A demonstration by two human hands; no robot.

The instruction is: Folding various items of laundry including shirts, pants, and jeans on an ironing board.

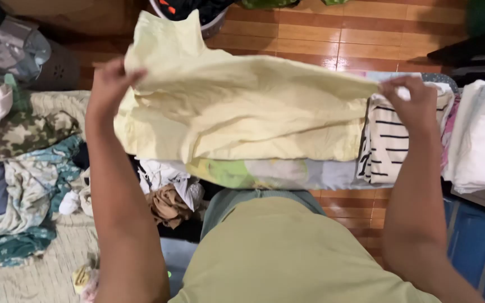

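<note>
I hold a pale yellow garment stretched out in front of me. My left hand grips its left edge and my right hand pinches its right end. The cloth hangs folded over itself and rests partly on a patterned sheet below it. A folded white top with black stripes lies right under my right hand.
A heap of loose clothes lies to the left, with a camouflage piece and a brown rag. Folded white laundry is stacked at the right. Wooden floor shows beyond, with a dark shoe.
</note>
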